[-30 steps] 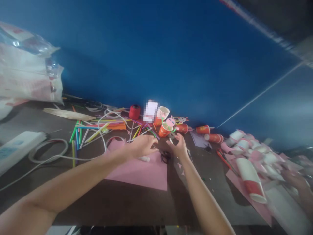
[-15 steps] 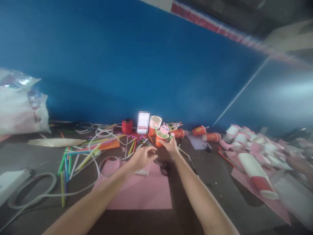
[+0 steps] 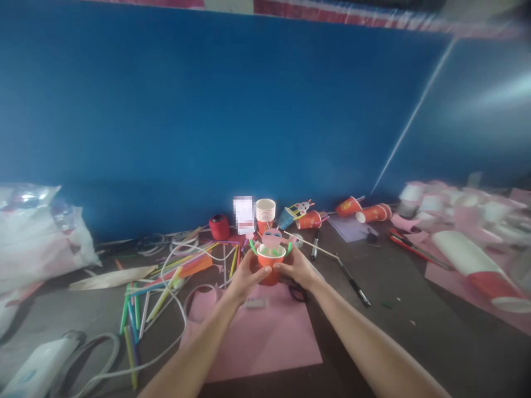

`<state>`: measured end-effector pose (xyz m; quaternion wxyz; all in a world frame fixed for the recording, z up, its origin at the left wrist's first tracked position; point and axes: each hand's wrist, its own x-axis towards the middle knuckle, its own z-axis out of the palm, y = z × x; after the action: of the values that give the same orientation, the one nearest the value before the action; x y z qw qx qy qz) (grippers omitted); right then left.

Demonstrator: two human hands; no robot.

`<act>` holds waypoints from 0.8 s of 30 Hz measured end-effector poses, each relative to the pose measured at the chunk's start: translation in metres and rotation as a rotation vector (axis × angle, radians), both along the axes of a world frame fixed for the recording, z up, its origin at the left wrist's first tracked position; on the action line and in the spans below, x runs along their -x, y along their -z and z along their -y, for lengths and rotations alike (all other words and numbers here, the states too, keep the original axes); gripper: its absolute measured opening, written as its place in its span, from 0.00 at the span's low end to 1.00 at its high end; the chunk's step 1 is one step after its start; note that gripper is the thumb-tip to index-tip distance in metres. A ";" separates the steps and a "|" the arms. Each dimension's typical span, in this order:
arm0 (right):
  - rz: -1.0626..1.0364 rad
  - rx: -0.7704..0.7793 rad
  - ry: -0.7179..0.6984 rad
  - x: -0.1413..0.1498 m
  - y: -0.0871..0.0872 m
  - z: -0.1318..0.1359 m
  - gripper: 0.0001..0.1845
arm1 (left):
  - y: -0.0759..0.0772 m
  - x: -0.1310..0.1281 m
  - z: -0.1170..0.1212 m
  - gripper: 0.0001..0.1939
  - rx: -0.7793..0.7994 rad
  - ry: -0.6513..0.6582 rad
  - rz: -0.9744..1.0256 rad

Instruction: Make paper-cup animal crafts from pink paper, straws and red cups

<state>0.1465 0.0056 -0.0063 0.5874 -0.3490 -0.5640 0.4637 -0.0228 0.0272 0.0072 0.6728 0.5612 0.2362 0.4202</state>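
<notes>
Between my two hands is a red paper cup (image 3: 269,276) with a pale rim, held upright above the back of a pink paper sheet (image 3: 265,342). My left hand (image 3: 248,276) wraps its left side and my right hand (image 3: 299,270) its right side, thumbs towards me. A pink paper face (image 3: 271,236) stands at the cup's top. Green straw pieces stick out at both sides, the left one tipped with a pink paper disc (image 3: 249,235). Scissors (image 3: 297,293) with dark handles lie just below my right hand, partly hidden.
Behind stand a stack of paper cups (image 3: 265,211), a bright phone (image 3: 244,215) and a red container (image 3: 219,227). Coloured straws (image 3: 136,309) and a white cable (image 3: 182,309) spread at left. A black pen (image 3: 352,283), fallen red cups (image 3: 373,213) and piled cups (image 3: 435,202) are at right.
My left hand has come forward from beside the cup and taken hold of its left side. The cup is nearer to me, held by both hands. The camera view has levelled.
</notes>
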 end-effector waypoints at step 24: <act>0.381 -0.097 0.164 0.010 -0.006 0.020 0.22 | 0.007 -0.001 0.003 0.28 -0.146 -0.109 -0.188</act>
<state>0.1364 -0.0143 -0.0006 0.5221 -0.4466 -0.6562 0.3122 -0.0218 0.0241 0.0006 0.5813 0.6321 0.2970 0.4176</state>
